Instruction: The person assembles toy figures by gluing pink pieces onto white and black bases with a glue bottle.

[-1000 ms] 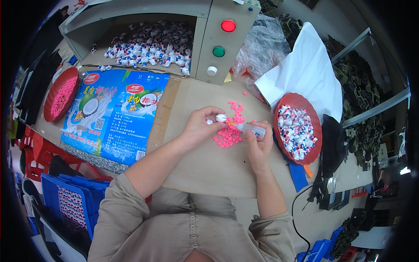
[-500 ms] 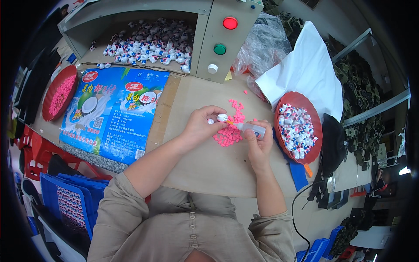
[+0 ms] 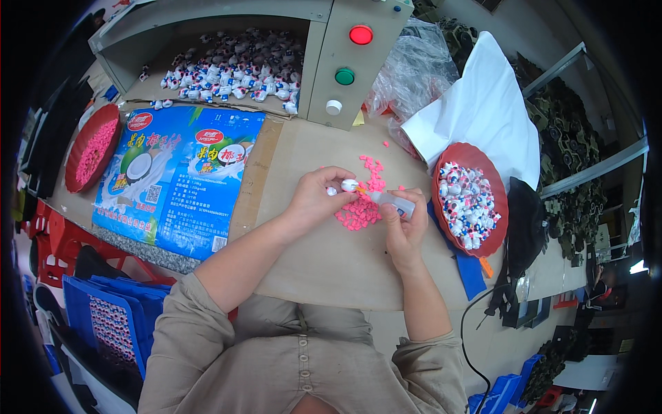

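Note:
Between its thumb and fingers, my left hand pinches a small white figurine; a second white rounded bit shows beside the fingers. My right hand is wrapped round a small translucent squeeze bottle, tilted so its thin orange-yellow nozzle meets or nearly meets the figurine; I cannot tell if they touch. Beneath and beyond both hands lies a loose pile of small pink pieces on the tan tabletop. Right of my right hand, a red scalloped bowl holds many white, blue and pink figurines.
A grey metal cabinet with a red lamp and green button holds heaped figurines. Left are a blue printed cardboard sheet and a red bowl of pink pieces. Clear plastic bags and a white sheet lie at back right.
The whole view has shifted very slightly. Both hands keep their holds, with the nozzle still at the figurine.

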Motion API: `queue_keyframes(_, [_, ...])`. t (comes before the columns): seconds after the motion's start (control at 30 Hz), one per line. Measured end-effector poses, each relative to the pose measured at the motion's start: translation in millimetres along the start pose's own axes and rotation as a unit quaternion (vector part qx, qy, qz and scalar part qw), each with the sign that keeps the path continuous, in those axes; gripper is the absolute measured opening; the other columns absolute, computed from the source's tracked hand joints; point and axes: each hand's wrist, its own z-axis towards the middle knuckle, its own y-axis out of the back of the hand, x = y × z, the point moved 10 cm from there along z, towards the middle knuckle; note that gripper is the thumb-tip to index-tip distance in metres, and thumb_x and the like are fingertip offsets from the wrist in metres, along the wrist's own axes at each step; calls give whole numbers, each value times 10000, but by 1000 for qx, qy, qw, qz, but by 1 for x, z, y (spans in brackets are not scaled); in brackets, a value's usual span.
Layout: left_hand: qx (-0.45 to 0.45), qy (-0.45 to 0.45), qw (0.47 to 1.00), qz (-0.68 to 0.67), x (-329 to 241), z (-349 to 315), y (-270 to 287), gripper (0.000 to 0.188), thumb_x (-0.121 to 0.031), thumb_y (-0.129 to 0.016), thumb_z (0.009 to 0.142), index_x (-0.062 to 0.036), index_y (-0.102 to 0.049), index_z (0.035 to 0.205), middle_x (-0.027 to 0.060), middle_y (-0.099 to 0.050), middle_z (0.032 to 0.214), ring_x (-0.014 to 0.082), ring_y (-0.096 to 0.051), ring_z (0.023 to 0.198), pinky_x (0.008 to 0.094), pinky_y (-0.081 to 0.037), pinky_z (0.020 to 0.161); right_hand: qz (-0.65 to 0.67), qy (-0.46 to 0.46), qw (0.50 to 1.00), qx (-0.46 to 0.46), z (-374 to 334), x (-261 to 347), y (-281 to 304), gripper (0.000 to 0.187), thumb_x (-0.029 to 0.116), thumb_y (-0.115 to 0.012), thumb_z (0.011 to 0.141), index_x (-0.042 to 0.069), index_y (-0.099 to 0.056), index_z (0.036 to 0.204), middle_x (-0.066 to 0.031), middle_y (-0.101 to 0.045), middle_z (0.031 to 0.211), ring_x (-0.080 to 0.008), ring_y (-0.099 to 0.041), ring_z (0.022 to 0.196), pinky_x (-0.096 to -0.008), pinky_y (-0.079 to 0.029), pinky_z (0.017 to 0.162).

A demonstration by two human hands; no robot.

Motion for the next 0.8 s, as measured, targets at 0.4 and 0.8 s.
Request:
queue_keyframes(0.4, [-4, 22, 1000, -15, 5, 1, 2, 231, -5, -628, 724, 12, -559, 943, 27, -573, 712, 51, -529, 600, 180, -427, 504, -126, 85, 988, -13, -1, 13, 3, 259, 116, -625, 744, 5, -464, 916, -107, -469, 801, -194, -455, 688, -281, -363, 601])
queue_keyframes(0.8, [-12, 0, 1000, 1, 2, 1, 3, 229, 1, -634, 713, -4, -565, 931, 23, -573, 718, 49, -524, 623, 181, -431, 534, -71, 44, 997, -9, 0, 7, 2, 230, 116, -611, 766, -4, -468, 900, -81, -447, 792, -130, -463, 646, -227, -382, 535])
